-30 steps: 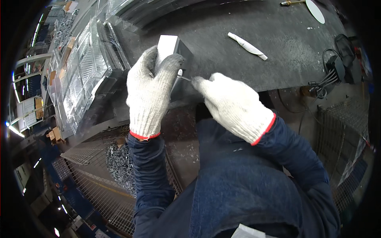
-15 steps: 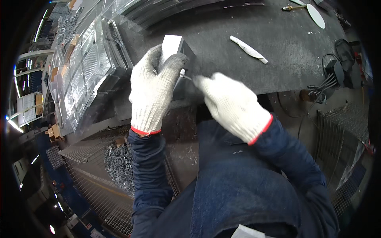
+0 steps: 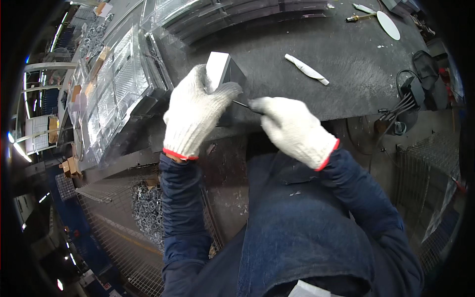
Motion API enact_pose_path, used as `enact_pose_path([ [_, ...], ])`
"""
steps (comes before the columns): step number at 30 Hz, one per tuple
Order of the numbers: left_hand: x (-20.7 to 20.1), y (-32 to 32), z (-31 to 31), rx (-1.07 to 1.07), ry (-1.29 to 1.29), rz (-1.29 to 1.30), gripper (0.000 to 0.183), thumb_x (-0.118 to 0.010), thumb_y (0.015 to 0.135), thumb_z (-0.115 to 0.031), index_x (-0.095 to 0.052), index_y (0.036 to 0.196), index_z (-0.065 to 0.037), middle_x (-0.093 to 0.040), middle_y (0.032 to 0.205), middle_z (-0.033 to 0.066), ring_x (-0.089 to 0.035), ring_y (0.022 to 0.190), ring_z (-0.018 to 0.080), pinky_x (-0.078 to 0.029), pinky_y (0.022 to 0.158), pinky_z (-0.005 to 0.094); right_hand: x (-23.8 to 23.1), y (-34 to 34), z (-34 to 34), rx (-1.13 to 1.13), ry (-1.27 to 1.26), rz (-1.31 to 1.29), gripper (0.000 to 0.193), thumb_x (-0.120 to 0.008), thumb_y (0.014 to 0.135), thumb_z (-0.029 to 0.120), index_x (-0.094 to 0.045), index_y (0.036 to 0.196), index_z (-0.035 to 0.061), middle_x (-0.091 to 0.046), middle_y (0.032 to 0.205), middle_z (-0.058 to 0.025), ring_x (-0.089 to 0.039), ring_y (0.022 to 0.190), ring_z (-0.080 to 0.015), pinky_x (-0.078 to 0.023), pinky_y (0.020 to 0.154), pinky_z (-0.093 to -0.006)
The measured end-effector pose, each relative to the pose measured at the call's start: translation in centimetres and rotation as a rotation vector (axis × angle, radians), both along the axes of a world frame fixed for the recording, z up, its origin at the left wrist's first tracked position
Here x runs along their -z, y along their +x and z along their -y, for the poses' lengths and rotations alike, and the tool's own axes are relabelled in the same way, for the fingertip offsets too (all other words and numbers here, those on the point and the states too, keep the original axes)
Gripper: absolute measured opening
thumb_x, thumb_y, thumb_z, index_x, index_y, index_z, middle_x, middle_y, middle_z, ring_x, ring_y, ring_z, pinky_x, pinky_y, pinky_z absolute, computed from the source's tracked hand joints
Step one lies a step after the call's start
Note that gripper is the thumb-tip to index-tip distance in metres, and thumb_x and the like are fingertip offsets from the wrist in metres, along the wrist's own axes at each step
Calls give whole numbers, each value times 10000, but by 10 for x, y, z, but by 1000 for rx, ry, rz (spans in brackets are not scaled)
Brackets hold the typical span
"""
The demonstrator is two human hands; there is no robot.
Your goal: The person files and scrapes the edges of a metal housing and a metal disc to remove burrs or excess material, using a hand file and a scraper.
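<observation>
A grey block with a bright pale face (image 3: 216, 68) stands on the dark bench top. My left hand (image 3: 190, 114), in a white knit glove, is wrapped round its near left side, with the thumb across the front. From the right, my right hand (image 3: 297, 128), gloved the same way, pinches a thin dark rod-like tool (image 3: 241, 104). The rod's far end reaches the block's front beside my left thumb; its tip is hidden there. What kind of tool it is cannot be made out.
Clear plastic trays (image 3: 118, 84) are stacked at the left, more (image 3: 242, 17) along the back. On the bench lie a white spindle-shaped roll (image 3: 307, 69) and a white oval disc (image 3: 388, 25). Black cables (image 3: 403, 104) hang at the right edge. A wire basket (image 3: 123, 242) stands below left.
The view has shifted slightly. My right hand, blurred before, is now sharper, and more of the dark rod shows. A small white spot by my left thumb is no longer visible. My left hand keeps its grip.
</observation>
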State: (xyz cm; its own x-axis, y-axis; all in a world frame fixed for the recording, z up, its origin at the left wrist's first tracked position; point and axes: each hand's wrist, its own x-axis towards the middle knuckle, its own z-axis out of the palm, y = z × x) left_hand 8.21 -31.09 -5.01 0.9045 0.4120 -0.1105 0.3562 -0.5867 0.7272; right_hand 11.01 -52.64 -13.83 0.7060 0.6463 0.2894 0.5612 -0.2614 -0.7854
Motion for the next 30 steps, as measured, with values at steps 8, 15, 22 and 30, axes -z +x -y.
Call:
enact_pose_path([
  [8,8,-33,-8,-258,-476,475,518,-903,850,-170,-687,1263,56,-753,1022,125,-741,869,191,-607,806,321,-21,19,29,312,399,-1037,390,-651,1069,212,-637,1360,-48,-709,854,-44,-633,607,-70,-468,493,-222],
  [15,70,-60,41,-259,-983,557,683,-825,883,-22,-529,1497,-41,-687,1275,120,-715,1101,239,-611,970,393,-16,34,-5,317,663,-1145,353,-593,1153,296,-597,1413,57,-626,890,36,-535,541,-51,-367,411,-221],
  [22,64,-62,6,-129,-956,668,851,-813,801,39,-496,1590,19,-630,1451,192,-686,1214,238,-625,930,309,-27,55,-15,310,599,-856,287,-622,1130,245,-638,1337,46,-656,918,6,-527,591,-29,-406,496,-210],
  [30,22,-34,-10,135,-265,254,593,-817,898,-37,-652,1460,55,-734,1363,168,-702,1248,239,-565,1096,366,-34,54,-24,122,307,-507,288,-725,1039,168,-695,1280,12,-753,977,-97,-707,728,-137,-592,686,-306],
])
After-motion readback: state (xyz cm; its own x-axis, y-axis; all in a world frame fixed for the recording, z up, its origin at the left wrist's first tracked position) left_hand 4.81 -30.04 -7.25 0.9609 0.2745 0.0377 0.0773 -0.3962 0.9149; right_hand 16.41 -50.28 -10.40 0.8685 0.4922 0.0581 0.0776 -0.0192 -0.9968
